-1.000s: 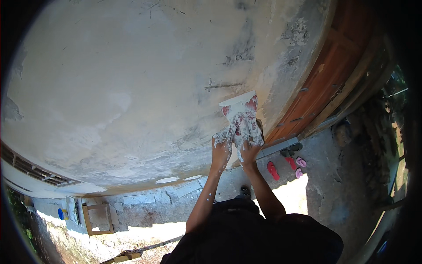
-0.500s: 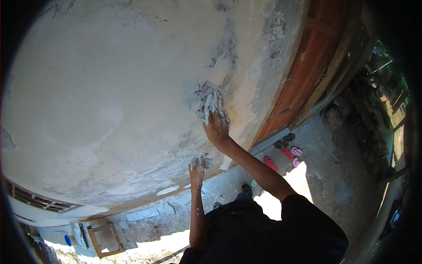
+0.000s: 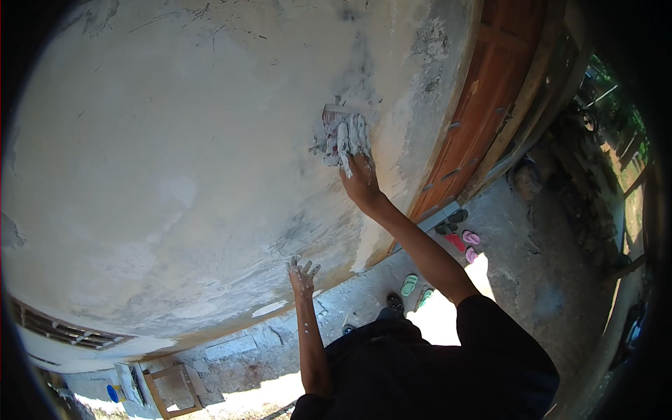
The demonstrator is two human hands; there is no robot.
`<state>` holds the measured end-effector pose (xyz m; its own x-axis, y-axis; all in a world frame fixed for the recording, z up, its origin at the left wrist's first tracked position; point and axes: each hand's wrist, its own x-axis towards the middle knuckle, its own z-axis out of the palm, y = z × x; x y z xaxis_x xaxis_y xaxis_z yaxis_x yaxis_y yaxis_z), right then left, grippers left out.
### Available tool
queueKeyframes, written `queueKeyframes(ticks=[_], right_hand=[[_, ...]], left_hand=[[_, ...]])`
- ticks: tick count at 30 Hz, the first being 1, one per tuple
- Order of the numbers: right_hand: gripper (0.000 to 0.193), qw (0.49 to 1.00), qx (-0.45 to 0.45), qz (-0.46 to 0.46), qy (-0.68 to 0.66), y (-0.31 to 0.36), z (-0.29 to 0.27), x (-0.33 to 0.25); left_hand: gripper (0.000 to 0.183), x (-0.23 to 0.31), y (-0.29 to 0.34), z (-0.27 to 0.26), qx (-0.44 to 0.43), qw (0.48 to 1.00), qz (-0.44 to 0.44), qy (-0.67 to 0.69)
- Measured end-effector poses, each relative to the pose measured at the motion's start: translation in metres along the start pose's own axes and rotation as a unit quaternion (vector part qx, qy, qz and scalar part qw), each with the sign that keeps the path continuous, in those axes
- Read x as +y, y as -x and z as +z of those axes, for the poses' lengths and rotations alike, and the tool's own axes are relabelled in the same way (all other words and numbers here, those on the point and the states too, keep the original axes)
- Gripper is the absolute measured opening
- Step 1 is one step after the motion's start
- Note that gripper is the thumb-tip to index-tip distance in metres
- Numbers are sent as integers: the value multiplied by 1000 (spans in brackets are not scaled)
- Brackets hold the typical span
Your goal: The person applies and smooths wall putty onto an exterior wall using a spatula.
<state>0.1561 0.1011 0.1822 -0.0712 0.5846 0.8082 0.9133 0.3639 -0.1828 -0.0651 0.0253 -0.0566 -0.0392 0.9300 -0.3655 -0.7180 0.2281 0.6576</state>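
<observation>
A pale plastered wall (image 3: 175,140) with grey smears and rough patches fills the left and middle of the view. My right hand (image 3: 358,157), its fingers thickly coated in wet white plaster, is wrapped on a flat scraper (image 3: 339,110) pressed to the wall. The scraper's straight edge points upward; its handle is hidden by fingers and plaster. Lower down, my left hand (image 3: 302,276) is held before the base of the wall with fingers spread. It holds nothing, and bits of plaster cling to its fingers and forearm.
A brown wooden door (image 3: 483,105) stands at the right of the wall. Pink sandals (image 3: 471,238), green sandals (image 3: 409,283) and other footwear lie on the concrete floor (image 3: 518,294). At the lower left are a wooden frame (image 3: 171,388) and a vent grille (image 3: 63,325).
My right hand has moved up and slightly right with the scraper along the wall. My left hand has shifted slightly left and lower, its fingers now spread apart.
</observation>
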Motion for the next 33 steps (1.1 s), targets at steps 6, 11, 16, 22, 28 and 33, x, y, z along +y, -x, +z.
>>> queueKeyframes(ticks=[6, 11, 16, 22, 28, 33], right_hand=[[66, 984, -39, -75, -154, 47, -20, -27], [35, 981, 124, 140, -48, -8, -61, 15], [34, 998, 26, -34, 47, -2, -34, 12], [62, 987, -76, -112, -89, 46, -21, -25], [44, 978, 169, 117, -40, -4, -45, 48], [40, 998, 18, 63, 14, -25, -36, 10]], left_hand=[[52, 11, -8, -2, 12, 998, 34, 52], [47, 10, -11, 1, -31, 995, 30, 90], [39, 8, -21, 1, -35, 996, 32, 79], [39, 11, -17, -6, -25, 995, 38, 85], [44, 3, -15, 5, -30, 997, 46, 60], [46, 6, -13, 2, -27, 996, 47, 78]])
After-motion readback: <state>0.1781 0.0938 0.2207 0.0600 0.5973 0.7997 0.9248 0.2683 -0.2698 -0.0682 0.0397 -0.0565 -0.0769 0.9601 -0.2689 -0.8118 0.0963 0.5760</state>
